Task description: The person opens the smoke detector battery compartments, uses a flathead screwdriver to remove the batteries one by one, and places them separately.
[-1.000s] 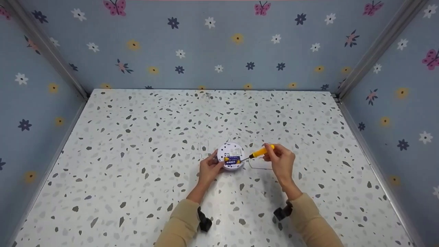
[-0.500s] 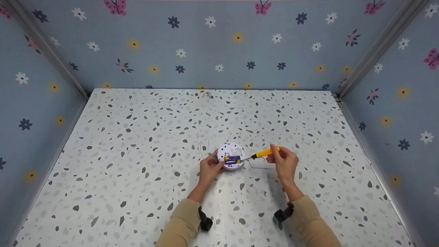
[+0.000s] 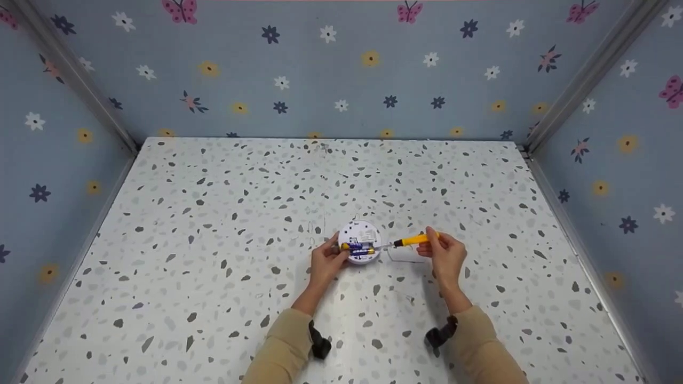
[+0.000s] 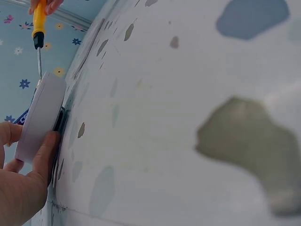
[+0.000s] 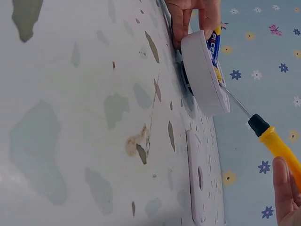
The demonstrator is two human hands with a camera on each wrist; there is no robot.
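Observation:
A round white battery device [image 3: 356,230] is held at its left edge by my left hand [image 3: 324,265], fingers and thumb around the rim. Its open compartment holds two blue-and-yellow batteries [image 3: 363,252]. One battery [image 5: 214,48] sticks up out of the compartment in the right wrist view, beside the left fingers. My right hand [image 3: 447,257] grips the yellow handle of a screwdriver [image 3: 416,239]. In the right wrist view, the screwdriver's metal tip meets the compartment at the battery's lower end. The left wrist view shows the device tilted, with a dark part [image 4: 60,120] beneath it.
A flat white cover [image 5: 195,176] with a slot lies on the speckled table [image 3: 240,186], right of the device and partly under the right hand in the head view. Blue flowered panels [image 3: 331,69] stand around the back and sides.
My right hand and the screwdriver have shifted slightly right, the handle lying flatter. One battery has slid left and risen out of its slot. The left hand keeps its hold on the device.

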